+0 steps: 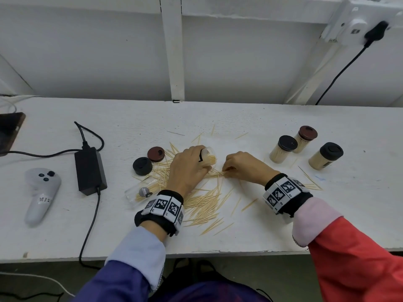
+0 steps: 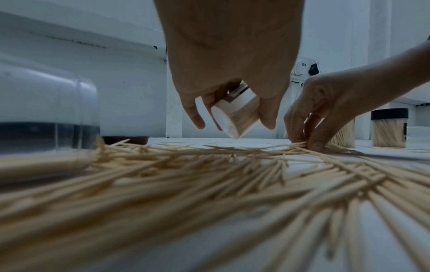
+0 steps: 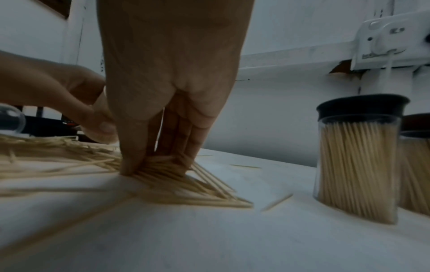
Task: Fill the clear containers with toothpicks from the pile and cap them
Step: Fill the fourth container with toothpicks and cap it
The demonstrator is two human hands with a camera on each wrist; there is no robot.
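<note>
My left hand [image 1: 188, 167] grips a clear container [image 1: 208, 156], tilted on its side just above the table and partly filled with toothpicks; the left wrist view shows its base [image 2: 224, 122] low over the table. My right hand [image 1: 245, 165] is beside it, fingertips down on the table, pinching a bundle of toothpicks [image 3: 163, 166] together. The loose pile [image 1: 205, 205] spreads between and below both hands. Another clear container [image 1: 141, 192] lies on its side left of the pile with some toothpicks in it. A brown cap [image 1: 156, 154] and a black cap [image 1: 142, 166] lie loose nearby.
Three capped, filled containers [image 1: 283, 149], [image 1: 305, 136], [image 1: 326, 156] stand at the right. A black power adapter [image 1: 90, 171] with cables, a grey controller [image 1: 41, 192] and a dark phone [image 1: 9, 131] lie at the left. The table's front edge [image 1: 218, 252] is close to me.
</note>
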